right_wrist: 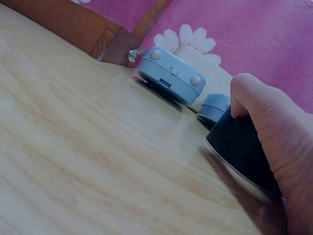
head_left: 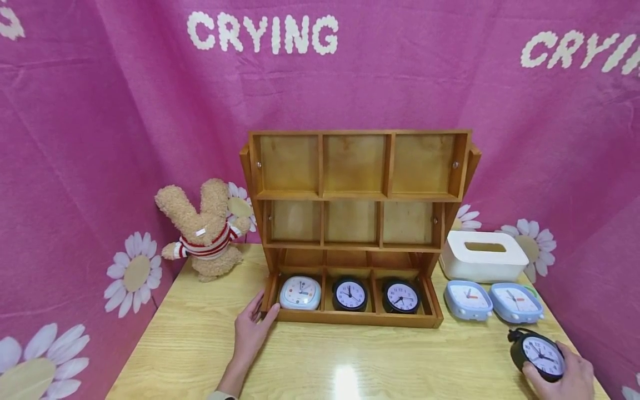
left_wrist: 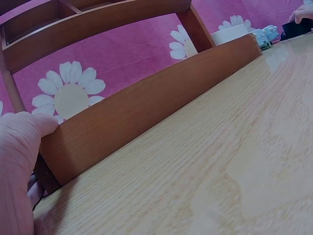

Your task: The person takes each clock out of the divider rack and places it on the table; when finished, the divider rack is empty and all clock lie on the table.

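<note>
My left hand (head_left: 251, 330) grips the front left corner of a wooden three-tier shelf (head_left: 357, 318), its thumb on the front board and its fingers along the side. In the shelf's bottom row sit a pale blue alarm clock (head_left: 300, 293) on the left, a black round alarm clock (head_left: 350, 295) in the middle and another black clock (head_left: 401, 297) on the right. At the table's right side my right hand (head_left: 570, 376) holds a black alarm clock (head_left: 542, 355) by its rim, dial up. In the right wrist view the thumb lies over the clock's dark side (right_wrist: 242, 144).
Two blue alarm clocks (head_left: 468, 300) lie right of the shelf, before a white tissue box (head_left: 487, 255). A plush rabbit (head_left: 207, 233) sits at the back left of the wooden table (head_left: 200, 328). A pink curtain (head_left: 400, 83) hangs behind and along both sides.
</note>
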The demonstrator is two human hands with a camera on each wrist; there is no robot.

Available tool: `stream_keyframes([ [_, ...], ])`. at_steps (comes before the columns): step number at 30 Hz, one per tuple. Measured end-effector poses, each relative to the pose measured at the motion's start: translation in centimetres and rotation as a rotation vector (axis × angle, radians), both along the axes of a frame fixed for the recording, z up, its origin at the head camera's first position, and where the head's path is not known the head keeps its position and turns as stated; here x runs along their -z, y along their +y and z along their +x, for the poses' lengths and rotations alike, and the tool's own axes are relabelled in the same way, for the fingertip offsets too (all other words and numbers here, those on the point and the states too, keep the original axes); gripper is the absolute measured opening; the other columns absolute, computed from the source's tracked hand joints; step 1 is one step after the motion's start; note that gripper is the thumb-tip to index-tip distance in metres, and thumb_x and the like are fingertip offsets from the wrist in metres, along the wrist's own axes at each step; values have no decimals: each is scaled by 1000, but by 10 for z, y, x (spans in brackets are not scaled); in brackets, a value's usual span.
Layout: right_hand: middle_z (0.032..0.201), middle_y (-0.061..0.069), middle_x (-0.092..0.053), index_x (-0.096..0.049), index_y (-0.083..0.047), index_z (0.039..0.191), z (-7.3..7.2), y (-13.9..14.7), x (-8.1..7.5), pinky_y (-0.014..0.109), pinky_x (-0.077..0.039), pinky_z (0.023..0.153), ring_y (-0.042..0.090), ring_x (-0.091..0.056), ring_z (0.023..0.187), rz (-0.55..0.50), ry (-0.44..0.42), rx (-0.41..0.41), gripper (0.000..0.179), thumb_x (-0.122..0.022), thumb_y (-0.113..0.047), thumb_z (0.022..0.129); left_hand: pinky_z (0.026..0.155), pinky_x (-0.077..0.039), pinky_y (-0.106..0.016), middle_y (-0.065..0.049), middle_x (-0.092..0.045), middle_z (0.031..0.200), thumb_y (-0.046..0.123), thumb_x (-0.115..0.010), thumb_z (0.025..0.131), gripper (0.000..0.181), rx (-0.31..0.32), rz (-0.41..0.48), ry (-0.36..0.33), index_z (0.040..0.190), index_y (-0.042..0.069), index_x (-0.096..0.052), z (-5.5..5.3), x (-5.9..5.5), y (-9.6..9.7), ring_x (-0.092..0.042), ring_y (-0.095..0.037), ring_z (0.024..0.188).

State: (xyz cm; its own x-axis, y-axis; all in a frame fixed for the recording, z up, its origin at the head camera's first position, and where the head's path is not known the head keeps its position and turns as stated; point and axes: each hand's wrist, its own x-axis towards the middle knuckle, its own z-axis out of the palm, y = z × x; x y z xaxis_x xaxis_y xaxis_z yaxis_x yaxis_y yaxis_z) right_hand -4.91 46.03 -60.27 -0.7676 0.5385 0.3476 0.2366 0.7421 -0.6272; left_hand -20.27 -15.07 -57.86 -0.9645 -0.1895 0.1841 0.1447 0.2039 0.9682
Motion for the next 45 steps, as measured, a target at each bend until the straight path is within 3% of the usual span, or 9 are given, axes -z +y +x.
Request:
stream_keyframes([
  [8,129,41,-43,-50,11,138,-7,-10,0,71,-27,96,64,-35,121,32,266,88,82,-67,-36,73,102,-50,-22,-25,-61,142,17,-81,93,62,-12,-11,-6,146,-3,-57,-1,2,-4,-58,-35,133],
  [11,128,5,-56,-56,9,137,-7,-24,-8,53,-29,112,39,-44,129,29,424,151,78,-66,-39,76,103,-51,-28,-24,-62,141,18,-82,92,62,-12,-18,0,145,-2,-58,-1,1,-3,-59,-36,132],
  [15,127,-26,-53,-68,10,124,-14,-57,-18,14,-31,106,-4,-46,121,22,667,45,56,-72,-26,82,105,-51,-33,-23,-62,141,19,-83,92,63,1,-18,-6,146,-2,-58,0,2,-3,-59,-35,132],
  [18,119,0,-71,-70,13,119,-27,-90,-24,9,-38,100,-7,-55,115,0,745,-175,41,-75,-9,85,106,-49,-36,-22,-62,142,19,-82,92,63,1,-13,-17,146,-1,-58,0,2,-3,-59,-32,132],
  [22,125,26,-66,-64,10,133,-45,-135,-27,9,-38,103,-4,-54,122,-52,584,-438,54,-77,9,81,107,-49,-41,-23,-62,142,20,-82,93,63,-2,-9,-8,147,-1,-57,-2,2,-3,-59,-33,131],
  [25,142,27,-58,-54,0,149,-54,-159,-25,5,-30,108,-5,-44,134,-60,381,-491,72,-81,4,82,106,-50,-37,-23,-62,142,20,-82,93,62,-2,-9,0,146,-1,-58,-3,1,-2,-59,-33,131],
  [28,156,28,-46,-41,-7,160,-62,-172,-22,6,-20,111,13,-37,147,-90,242,-487,83,-82,-9,87,104,-51,-33,-21,-63,142,17,-82,92,61,-6,-8,-3,146,-1,-59,-2,1,-2,-59,-32,131],
  [33,161,30,-37,-33,-4,163,-75,-178,-23,7,-18,110,47,-37,145,-200,154,-455,84,-79,-18,94,106,-49,-37,-22,-62,143,16,-81,93,61,1,4,-2,146,-1,-58,0,-1,-1,-59,-31,132],
  [45,161,29,-39,-34,1,161,-96,-174,-23,-2,-23,94,43,-43,142,-334,2,-386,84,-76,-32,97,108,-49,-41,-22,-62,142,16,-81,93,61,-2,6,-14,146,-2,-58,0,-1,-2,-59,-32,132],
])
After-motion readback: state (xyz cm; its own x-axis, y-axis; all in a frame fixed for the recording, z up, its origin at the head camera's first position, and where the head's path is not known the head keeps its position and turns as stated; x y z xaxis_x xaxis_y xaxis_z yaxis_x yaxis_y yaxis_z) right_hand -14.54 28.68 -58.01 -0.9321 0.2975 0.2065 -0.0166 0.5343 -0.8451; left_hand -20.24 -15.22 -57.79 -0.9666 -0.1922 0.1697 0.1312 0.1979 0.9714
